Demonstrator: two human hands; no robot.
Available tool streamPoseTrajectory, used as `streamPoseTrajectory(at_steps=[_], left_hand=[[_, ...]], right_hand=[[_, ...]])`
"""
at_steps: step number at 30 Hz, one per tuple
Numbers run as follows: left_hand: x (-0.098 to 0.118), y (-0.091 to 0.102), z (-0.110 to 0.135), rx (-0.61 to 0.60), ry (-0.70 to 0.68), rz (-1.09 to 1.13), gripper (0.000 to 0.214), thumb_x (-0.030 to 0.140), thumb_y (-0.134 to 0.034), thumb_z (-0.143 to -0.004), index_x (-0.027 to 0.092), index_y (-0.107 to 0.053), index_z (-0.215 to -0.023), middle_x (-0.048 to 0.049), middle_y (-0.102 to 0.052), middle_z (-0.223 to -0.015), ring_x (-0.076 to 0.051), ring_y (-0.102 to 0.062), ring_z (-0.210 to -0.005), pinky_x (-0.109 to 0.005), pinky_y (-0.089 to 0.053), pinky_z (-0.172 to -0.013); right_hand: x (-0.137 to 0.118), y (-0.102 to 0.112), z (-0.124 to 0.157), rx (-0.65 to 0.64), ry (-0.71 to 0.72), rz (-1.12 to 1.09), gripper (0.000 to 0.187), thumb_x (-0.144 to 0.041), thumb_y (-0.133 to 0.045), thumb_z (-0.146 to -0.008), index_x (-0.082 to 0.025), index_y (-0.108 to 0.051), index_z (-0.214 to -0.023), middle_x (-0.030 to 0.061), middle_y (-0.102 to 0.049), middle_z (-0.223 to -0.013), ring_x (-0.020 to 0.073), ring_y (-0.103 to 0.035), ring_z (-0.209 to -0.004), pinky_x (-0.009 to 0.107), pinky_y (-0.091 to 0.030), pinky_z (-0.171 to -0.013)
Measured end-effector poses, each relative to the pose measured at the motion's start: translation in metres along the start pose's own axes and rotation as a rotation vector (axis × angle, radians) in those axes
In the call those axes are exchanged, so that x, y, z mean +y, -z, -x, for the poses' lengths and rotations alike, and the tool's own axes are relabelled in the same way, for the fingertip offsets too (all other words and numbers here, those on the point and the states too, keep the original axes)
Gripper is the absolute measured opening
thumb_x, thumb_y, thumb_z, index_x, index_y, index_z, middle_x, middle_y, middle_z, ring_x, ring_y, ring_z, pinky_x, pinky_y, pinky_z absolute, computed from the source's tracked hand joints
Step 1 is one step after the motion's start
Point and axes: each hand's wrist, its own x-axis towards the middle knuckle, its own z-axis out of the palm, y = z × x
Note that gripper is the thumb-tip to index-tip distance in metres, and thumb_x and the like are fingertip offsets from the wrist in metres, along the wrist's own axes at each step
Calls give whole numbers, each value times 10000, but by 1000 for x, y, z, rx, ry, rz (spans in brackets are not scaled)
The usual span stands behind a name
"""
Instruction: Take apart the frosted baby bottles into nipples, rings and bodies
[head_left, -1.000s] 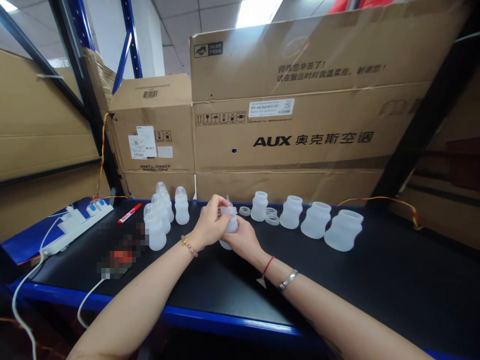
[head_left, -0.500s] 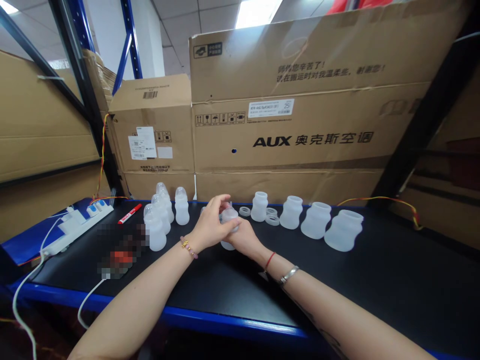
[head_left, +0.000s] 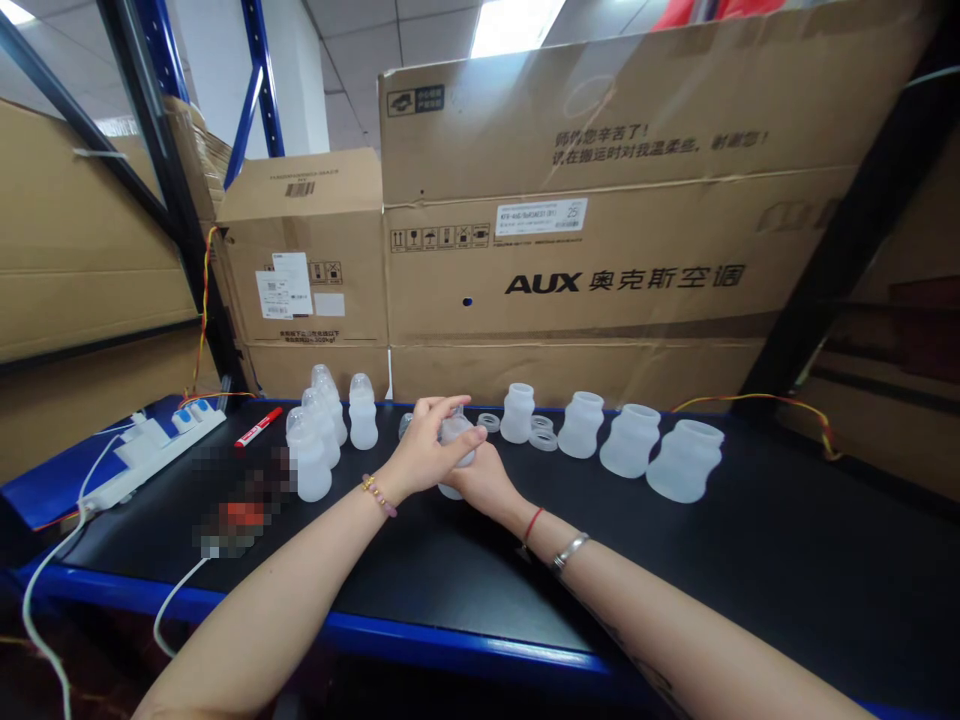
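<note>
A frosted white baby bottle [head_left: 457, 437] stands upright between my hands, over the middle of the black tabletop. My left hand [head_left: 421, 445] curls round its upper part, thumb at the near side and fingers across the far side. Lower down, my right hand [head_left: 487, 482] is wrapped round the bottle's body, of which only the base [head_left: 450, 491] peeks out underneath. The nipple at the top is partly covered by my left fingers. Just behind my left hand, part of a clear dome cap [head_left: 405, 424] shows.
Capped bottles [head_left: 309, 465] stand in a group at left. To the right are several open bottle bodies [head_left: 630, 442] in a row, with ring collars [head_left: 543, 438] among them. A red marker [head_left: 259, 427], power strip [head_left: 161, 455] and blurred-out item [head_left: 244, 512] lie left. Cardboard boxes [head_left: 600, 330] wall the back.
My left hand has twisted a little at the bottle's top, its fingers and thumb shifting to the right. The clear cap behind it shows more. My right hand keeps its hold.
</note>
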Motion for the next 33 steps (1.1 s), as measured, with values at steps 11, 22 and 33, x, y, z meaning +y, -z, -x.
streamPoseTrajectory(at_steps=[11, 22, 33], left_hand=[[-2, 4, -6, -143, 94, 233, 486, 132, -512, -819, 182, -560, -1300, -105, -625, -1265, -235, -574, -1196, -424, -439, -1054], [-6, 3, -5, 31, 43, 61, 687, 268, -722, -736, 168, -487, -1374, -92, -627, -1112, -229, -613, -1057, -431, -472, -1006], [7, 5, 1, 92, 6, -119, 844, 414, -772, -688, 124, -444, -1410, -157, -558, -1243, -272, -572, -1131, -460, -449, -1032]], right_hand=[[-7, 0, 1, 1, -119, -113, 357, -202, -699, -521, -176, -592, -861, 2, -667, -747, 161, -588, -652, 289, -482, -618], [-6, -1, 0, -34, -73, -147, 353, -194, -693, -531, -205, -607, -873, 8, -681, -817, 179, -600, -707, 295, -502, -647], [-5, -1, 0, -63, -25, -154, 412, -207, -691, -548, -208, -620, -953, 18, -685, -842, 202, -615, -764, 306, -512, -665]])
